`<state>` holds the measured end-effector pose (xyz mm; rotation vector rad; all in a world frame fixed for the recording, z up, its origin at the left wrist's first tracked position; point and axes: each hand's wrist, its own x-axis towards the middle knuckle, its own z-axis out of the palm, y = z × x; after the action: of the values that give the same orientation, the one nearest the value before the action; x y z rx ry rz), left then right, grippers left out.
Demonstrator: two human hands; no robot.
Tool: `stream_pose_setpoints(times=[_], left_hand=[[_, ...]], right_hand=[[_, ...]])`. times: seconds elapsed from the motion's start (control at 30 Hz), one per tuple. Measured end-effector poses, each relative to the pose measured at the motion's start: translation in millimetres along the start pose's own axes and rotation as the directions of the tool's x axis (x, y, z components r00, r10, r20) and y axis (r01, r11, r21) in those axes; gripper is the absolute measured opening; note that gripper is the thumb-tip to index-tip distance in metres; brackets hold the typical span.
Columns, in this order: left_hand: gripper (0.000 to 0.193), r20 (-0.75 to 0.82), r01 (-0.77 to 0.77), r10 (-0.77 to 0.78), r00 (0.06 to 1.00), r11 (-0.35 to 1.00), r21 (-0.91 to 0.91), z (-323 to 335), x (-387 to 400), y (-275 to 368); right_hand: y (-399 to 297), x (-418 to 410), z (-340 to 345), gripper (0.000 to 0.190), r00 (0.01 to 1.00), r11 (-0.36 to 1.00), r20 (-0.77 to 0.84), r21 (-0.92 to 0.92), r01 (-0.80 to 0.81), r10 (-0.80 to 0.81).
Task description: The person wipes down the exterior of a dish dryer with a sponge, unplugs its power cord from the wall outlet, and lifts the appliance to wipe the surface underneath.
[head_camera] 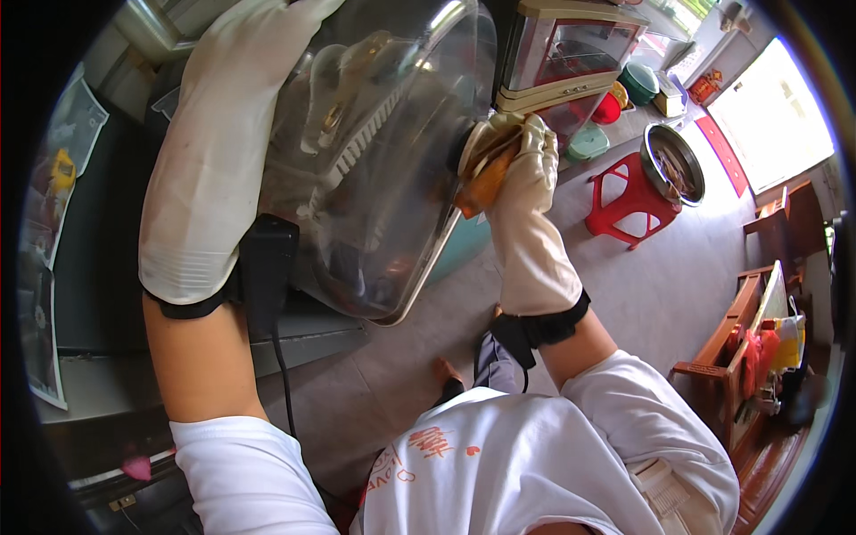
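A large clear plastic domed cover (pixel 374 221) with a pale rim and a dark knob (pixel 459 144) stands tilted before me. Shapes show through or reflect in its glossy wall. My left hand (pixel 257 40), in a long off-white rubber glove, reaches along the cover's left side to its upper part; the fingertips run out of the picture, so their grip is hidden. In the same kind of glove, my right hand (pixel 535 150) grips a folded orange-brown cloth (pixel 491 175) against the cover at the knob. Black straps circle both wrists, with a black device (pixel 269 247) by the left one.
A dark counter (pixel 100 267) runs along the left. Beyond the cover stands a beige glass-fronted cabinet (pixel 568 53), with plastic basins (pixel 638 81) beside it. A red plastic stool (pixel 632 200) carries a metal bowl (pixel 695 190). Wooden furniture (pixel 725 321) lines the right.
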<state>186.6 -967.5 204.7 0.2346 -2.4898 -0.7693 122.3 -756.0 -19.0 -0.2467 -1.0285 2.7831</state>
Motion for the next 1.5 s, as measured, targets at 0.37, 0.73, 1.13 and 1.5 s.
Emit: stream_pose_setpoints(times=[0.37,0.73,1.13,1.5], left_hand=[[0.075,0.079,-0.112,0.099,0.992,0.977,0.181,7.7,-35.5,41.6],[0.075,-0.035,-0.118,0.128,0.991,0.971,0.209,28.0,-22.0,19.6],[0.072,-0.011,-0.029,0.029,1.000,0.999,0.024,15.5,-22.2,24.1],[0.067,-0.085,-0.173,0.187,0.979,0.973,0.151,23.5,-33.3,28.8]], right_hand=[[-18.2,21.4,35.8,0.028,0.960,0.755,-0.048,-0.608,-0.246,0.275],[-53.6,-22.2,3.7,0.032,0.926,0.952,0.361,-0.305,0.009,0.107],[-27.6,-4.9,32.7,0.048,0.979,0.603,0.007,-0.789,-0.119,0.203],[-37.1,-25.6,30.1,0.041,0.982,0.389,0.191,-0.905,0.173,0.008]])
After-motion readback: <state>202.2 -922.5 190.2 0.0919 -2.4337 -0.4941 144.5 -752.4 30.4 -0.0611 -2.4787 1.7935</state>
